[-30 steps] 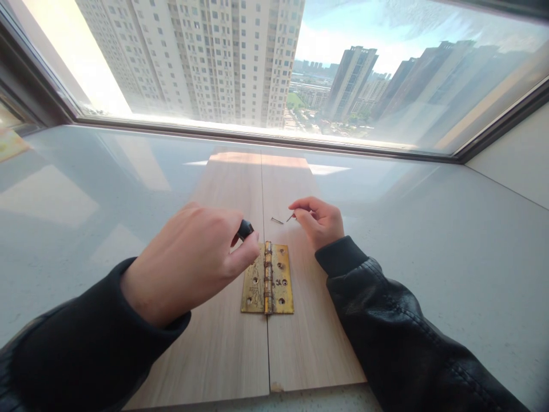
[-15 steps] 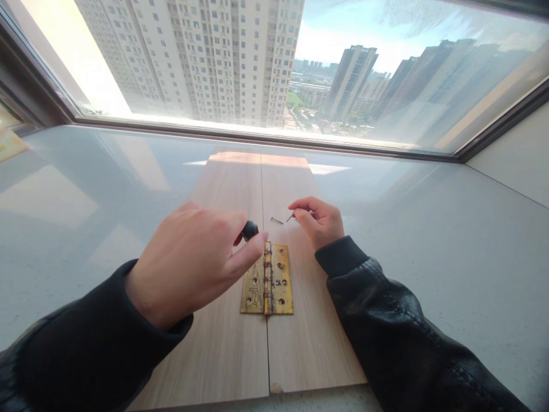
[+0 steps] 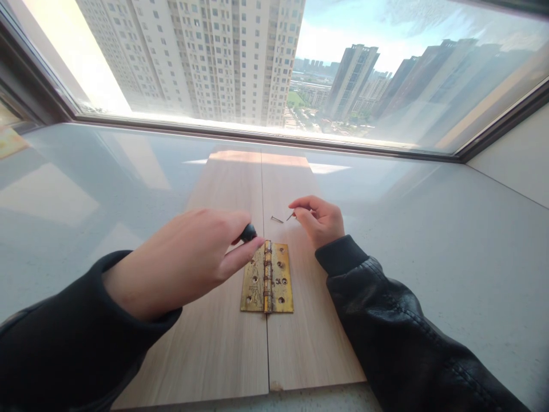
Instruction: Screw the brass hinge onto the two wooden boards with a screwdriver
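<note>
My left hand is closed around a black tool handle, like a screwdriver's. Only the rounded end of the handle shows; its shaft and tip are hidden. This hand is above the upper left part of a worn brass hinge, whose two leaves lie open across the seam between two pale wooden boards. Beyond the hinge, on the right board, my right hand pinches a thin metal screw between thumb and fingers. Close to those fingertips a second screw lies on its side.
The boards lie side by side on a glossy white sill. A large window with a dark frame borders the far side. A white wall stands at the right. Sunlit patches cross the sill at the left.
My left hand and forearm have shifted slightly left, with the wrist turned a little and the black handle tilted with it. My right hand has stayed in place.
</note>
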A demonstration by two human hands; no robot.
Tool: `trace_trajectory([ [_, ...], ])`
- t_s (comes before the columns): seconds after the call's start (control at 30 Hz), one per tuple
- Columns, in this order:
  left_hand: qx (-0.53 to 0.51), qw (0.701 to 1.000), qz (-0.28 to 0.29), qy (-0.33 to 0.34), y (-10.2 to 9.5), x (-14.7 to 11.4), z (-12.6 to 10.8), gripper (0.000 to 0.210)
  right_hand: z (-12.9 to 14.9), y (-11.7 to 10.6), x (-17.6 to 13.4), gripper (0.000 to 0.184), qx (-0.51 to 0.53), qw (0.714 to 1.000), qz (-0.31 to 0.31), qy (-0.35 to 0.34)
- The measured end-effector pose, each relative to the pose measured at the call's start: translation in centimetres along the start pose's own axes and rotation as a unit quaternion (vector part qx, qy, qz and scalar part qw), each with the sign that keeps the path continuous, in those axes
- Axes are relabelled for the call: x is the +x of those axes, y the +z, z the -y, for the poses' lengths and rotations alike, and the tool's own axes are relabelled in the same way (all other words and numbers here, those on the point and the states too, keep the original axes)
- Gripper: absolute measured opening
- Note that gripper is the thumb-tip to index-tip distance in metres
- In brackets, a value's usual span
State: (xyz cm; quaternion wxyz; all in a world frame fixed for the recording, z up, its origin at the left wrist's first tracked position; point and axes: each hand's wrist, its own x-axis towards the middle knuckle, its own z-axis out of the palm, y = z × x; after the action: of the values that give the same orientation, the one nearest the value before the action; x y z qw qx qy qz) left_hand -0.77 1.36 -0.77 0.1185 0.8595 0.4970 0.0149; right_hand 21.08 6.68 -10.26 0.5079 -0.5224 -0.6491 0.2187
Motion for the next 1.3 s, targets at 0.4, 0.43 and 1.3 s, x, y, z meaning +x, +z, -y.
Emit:
trace_trajectory([
  [0.4, -0.001, 1.0, 0.002, 0.014, -0.6, -0.5, 1.0, 0.04, 0.3, 0.0, 0.0, 0.017, 0.0, 1.0, 0.002, 0.001],
  [0.43, 0.016, 1.0, -0.005, -0.005, -0.6, -0.5, 0.6, 0.044, 0.3, 0.0, 0.0, 0.017, 0.001, 1.0, 0.003, 0.001],
  [1.3, 0.014, 1.0, -0.012, 0.015, -0.3, -0.4, 0.8, 0.036, 0.1, 0.0, 0.0, 0.017, -0.004, 1.0, 0.002, -0.001],
])
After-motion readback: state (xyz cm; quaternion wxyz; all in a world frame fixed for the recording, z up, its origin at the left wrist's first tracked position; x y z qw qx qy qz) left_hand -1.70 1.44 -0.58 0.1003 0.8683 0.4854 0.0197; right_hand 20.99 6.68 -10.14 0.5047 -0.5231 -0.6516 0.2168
